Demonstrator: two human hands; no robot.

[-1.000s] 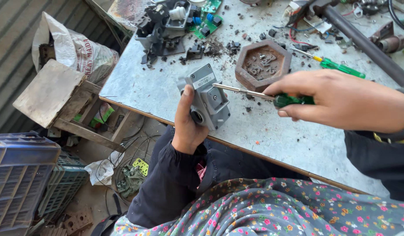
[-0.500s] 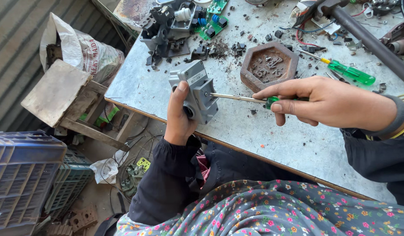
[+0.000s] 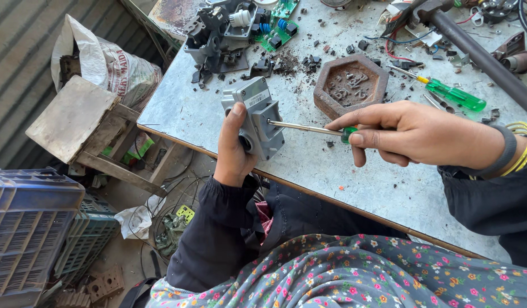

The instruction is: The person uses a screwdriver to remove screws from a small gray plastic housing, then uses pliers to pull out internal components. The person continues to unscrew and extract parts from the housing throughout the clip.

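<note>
left hand grips grey housing at table edge; housing stands tilted, long axis running up-left to down-right | right hand clenched on screwdriver; shaft lies near-horizontal, tip pointing left into housing's side | hexagonal tray just behind; second green screwdriver beyond right hand
</note>
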